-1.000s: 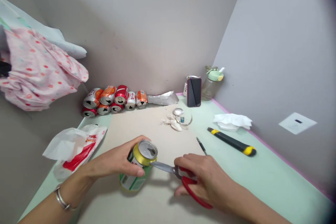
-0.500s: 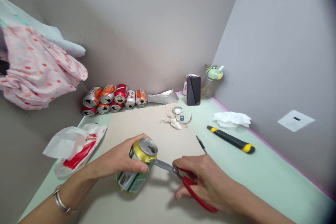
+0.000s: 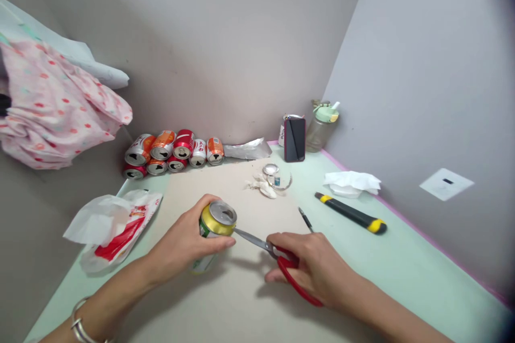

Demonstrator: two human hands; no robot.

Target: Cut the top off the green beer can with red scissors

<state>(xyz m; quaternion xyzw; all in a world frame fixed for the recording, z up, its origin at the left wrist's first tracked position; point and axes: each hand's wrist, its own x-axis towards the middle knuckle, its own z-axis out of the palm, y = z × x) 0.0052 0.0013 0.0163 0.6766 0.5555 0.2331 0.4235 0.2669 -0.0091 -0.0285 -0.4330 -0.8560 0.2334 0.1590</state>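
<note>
My left hand (image 3: 189,236) is wrapped round a yellow and green drink can (image 3: 219,228), held a little tilted with its opened top facing up. Part of the can's side is hidden behind my thumb and palm. In my right hand (image 3: 309,260) is a pair of scissors (image 3: 295,281) with red handles. Their blades point left, and the tips meet the can's side just below its yellow shoulder; whether they pierce the metal I cannot tell. Beneath both hands lies a beige board (image 3: 201,316).
Several empty cans (image 3: 183,144) are stacked by the back wall, beside a cut metal sheet (image 3: 249,149). A phone (image 3: 295,139) and a bottle (image 3: 319,128) stand behind can scraps (image 3: 267,187). At right lie a utility knife (image 3: 350,213), pen (image 3: 306,220) and tissues (image 3: 353,182); at left, a plastic packet (image 3: 120,236).
My left hand has turned the can more upright and moved it slightly up and left. My right hand has shifted a little, keeping the scissor tips at the can's side.
</note>
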